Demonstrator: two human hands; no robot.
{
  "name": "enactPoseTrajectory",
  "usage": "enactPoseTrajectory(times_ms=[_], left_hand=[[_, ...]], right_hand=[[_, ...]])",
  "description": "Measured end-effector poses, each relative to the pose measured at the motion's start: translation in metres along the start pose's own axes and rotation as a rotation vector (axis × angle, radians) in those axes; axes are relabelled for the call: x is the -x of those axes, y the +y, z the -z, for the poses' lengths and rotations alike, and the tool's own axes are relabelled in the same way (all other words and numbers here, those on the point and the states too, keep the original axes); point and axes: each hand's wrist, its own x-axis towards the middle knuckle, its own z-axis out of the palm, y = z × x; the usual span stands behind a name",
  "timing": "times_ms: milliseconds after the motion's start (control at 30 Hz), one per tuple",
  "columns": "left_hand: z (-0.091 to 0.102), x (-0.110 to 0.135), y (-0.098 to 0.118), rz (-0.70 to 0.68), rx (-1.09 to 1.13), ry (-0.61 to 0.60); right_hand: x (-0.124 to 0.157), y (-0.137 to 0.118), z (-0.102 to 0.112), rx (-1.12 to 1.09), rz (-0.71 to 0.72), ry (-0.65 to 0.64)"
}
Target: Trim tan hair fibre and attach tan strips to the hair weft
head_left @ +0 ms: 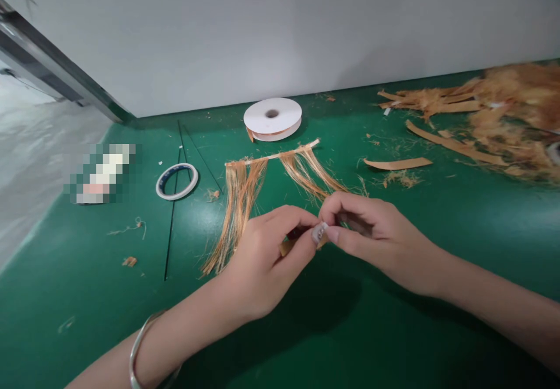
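My left hand point(273, 255) and my right hand point(367, 231) meet fingertip to fingertip over the green table. Both pinch a short piece of tan ribbon point(286, 247), mostly covered by my fingers. Just beyond them lies a white strip point(274, 156) with orange fringe threads point(238, 202) hanging from it in two groups, a gap between them. The right group of threads passes close to my right fingers. A bracelet sits on my left wrist.
A white ribbon spool point(284, 112) lies near the wall. To the left are a tape roll point(192, 186), thin black rods point(168, 243) and a blurred-out item point(105, 173). Tan ribbon strips point(398, 164) and a heap of frayed fibres point(516, 103) occupy the right.
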Motion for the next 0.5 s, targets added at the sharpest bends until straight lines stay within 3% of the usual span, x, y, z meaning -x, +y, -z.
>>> enactPoseTrajectory(times_ms=[133, 300, 500], left_hand=[[0.0011, 0.0013, 0.0014, 0.060, 0.128, -0.001], [0.0010, 0.0036, 0.0023, 0.101, 0.238, -0.023], [-0.0016, 0.0025, 0.0032, 0.167, 0.273, -0.084]], right_hand=[[-0.0009, 0.0019, 0.0022, -0.110, -0.018, -0.059], [-0.0022, 0.0039, 0.0038, -0.035, 0.014, -0.146], [-0.0011, 0.0008, -0.0002, 0.007, -0.003, -0.095]])
